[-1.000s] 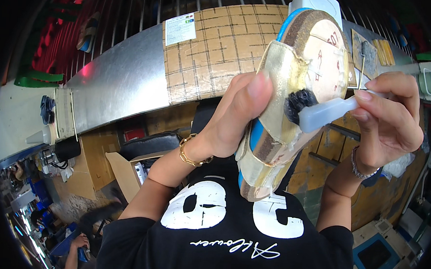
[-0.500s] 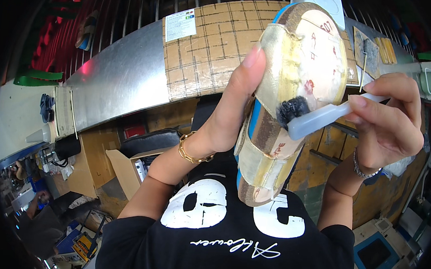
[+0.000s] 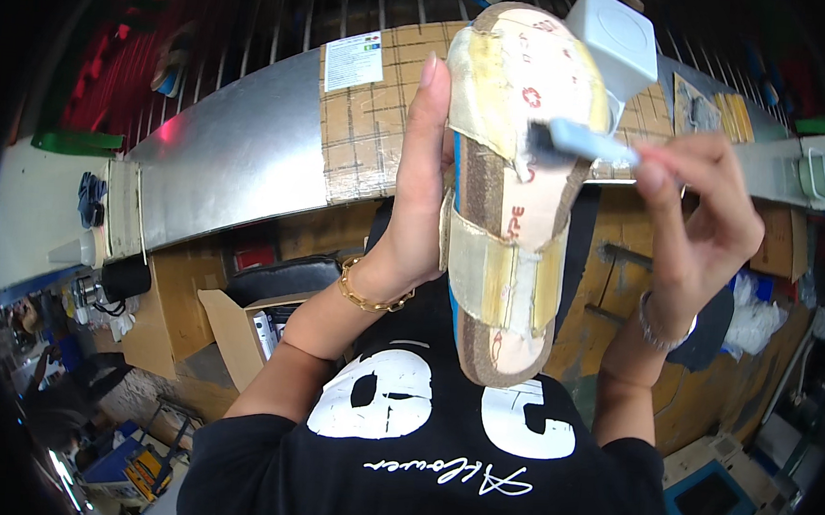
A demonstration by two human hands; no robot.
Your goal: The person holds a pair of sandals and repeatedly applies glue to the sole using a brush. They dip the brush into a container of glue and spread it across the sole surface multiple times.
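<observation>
An unfinished sandal (image 3: 541, 195) is held up in front of my chest, its pale underside facing me. Folded strap ends with yellowish edges lie across it, and a brown layer and a blue edge show along the left. My left hand (image 3: 420, 187) grips the sandal from the left, thumb along its side, the other fingers hidden behind. Between thumb and fingers, my right hand (image 3: 704, 195) pinches the pale handle of a brush (image 3: 591, 144). The brush's dark bristles, slightly blurred, are at the middle of the underside, beside the upper strap's lower edge.
Beyond the sandal runs a metal bench (image 3: 251, 120) with a flattened cardboard sheet (image 3: 368, 132) on it. A white boxy container (image 3: 614, 43) stands behind the sandal's upper right. Metal bars (image 3: 352, 4) line the far side. An open cardboard box (image 3: 238, 327) sits below the bench at left.
The sandal has moved left and turned more squarely toward me. The brush has shifted up along the underside, with my right hand moving slightly left.
</observation>
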